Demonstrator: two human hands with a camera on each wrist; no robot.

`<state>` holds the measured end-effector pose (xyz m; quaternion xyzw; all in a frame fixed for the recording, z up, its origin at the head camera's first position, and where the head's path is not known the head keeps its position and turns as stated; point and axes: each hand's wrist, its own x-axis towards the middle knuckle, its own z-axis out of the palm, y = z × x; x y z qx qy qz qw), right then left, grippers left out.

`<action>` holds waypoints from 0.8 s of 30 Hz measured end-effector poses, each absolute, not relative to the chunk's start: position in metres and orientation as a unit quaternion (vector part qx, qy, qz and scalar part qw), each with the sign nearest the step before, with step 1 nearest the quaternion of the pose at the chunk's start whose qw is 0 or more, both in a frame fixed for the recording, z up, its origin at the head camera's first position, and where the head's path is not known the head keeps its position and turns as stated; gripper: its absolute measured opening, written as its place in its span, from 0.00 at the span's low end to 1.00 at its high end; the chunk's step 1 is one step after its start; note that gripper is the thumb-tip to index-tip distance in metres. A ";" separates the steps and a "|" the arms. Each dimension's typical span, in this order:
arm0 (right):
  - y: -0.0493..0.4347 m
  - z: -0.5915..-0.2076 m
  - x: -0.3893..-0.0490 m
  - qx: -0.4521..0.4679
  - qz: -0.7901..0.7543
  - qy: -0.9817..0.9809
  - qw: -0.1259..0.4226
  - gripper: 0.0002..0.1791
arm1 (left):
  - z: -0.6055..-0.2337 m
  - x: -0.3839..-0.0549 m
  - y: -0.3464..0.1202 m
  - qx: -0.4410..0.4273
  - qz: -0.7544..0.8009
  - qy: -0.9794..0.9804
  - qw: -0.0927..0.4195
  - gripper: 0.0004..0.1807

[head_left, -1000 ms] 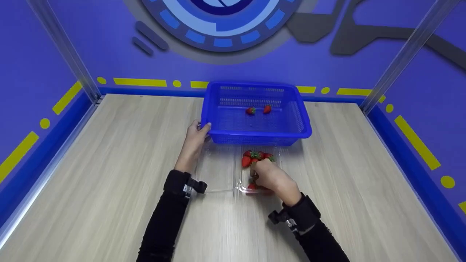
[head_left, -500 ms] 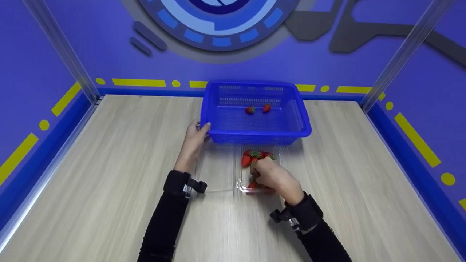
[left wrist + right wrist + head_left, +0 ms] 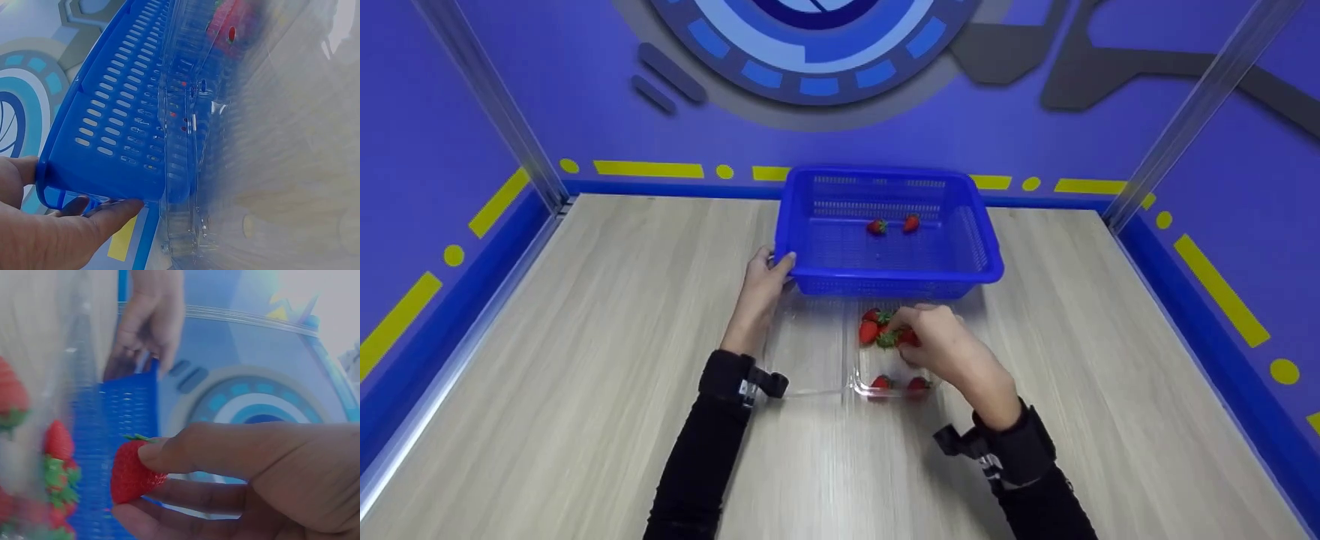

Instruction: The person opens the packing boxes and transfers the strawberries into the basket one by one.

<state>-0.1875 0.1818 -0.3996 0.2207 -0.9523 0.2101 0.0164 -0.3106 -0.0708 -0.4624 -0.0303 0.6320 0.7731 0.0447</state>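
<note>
My left hand (image 3: 759,296) grips the front left corner of a blue basket (image 3: 896,277), thumb on the rim and fingers below it in the left wrist view. Two strawberries (image 3: 877,227) lie on the basket's floor. My right hand (image 3: 952,346) is over a clear plastic box (image 3: 877,366) in front of the basket. In the right wrist view it pinches a red strawberry (image 3: 132,473) with a green cap between thumb and fingers. Several strawberries (image 3: 868,332) are bunched at the box's far end, partly hidden by that hand. Two more strawberries (image 3: 918,387) are at its near end.
The box's clear lid (image 3: 808,352) lies folded out to the left on the wooden table (image 3: 622,360). Blue printed walls (image 3: 585,90) enclose the table at the back and sides. The basket stands close to the back wall.
My right hand has lifted from the middle of the box and shifted up and right with a strawberry, uncovering the near strawberries. My left hand and the basket stay in place.
</note>
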 end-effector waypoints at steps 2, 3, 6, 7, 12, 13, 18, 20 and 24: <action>0.185 -0.393 -0.183 0.224 0.211 -0.951 0.042 0.15 | -0.463 -0.311 -0.071 -0.031 0.775 0.629 0.043 0.20; 0.186 -0.390 -0.181 0.229 0.210 -0.949 0.058 0.14 | -0.463 -0.311 -0.071 -0.030 0.776 0.629 0.042 0.20; 0.190 -0.380 -0.174 0.241 0.216 -0.942 0.091 0.14 | -0.464 -0.311 -0.071 -0.029 0.774 0.631 0.041 0.21; 0.191 -0.377 -0.172 0.246 0.219 -0.939 0.102 0.14 | -0.464 -0.311 -0.071 -0.028 0.774 0.631 0.040 0.21; 0.194 -0.362 -0.159 0.252 0.235 -0.928 0.140 0.13 | -0.461 -0.312 -0.070 -0.024 0.776 0.630 0.036 0.21; 0.194 -0.360 -0.157 0.253 0.234 -0.927 0.148 0.13 | -0.461 -0.311 -0.070 -0.024 0.776 0.629 0.036 0.21; 0.192 -0.355 -0.150 0.262 0.230 -0.919 0.184 0.14 | -0.462 -0.309 -0.071 -0.025 0.777 0.628 0.040 0.22; 0.193 -0.353 -0.148 0.266 0.231 -0.915 0.197 0.14 | -0.463 -0.309 -0.071 -0.023 0.778 0.627 0.041 0.23; 0.195 -0.353 -0.146 0.268 0.233 -0.910 0.214 0.14 | -0.464 -0.309 -0.072 -0.018 0.785 0.618 0.044 0.24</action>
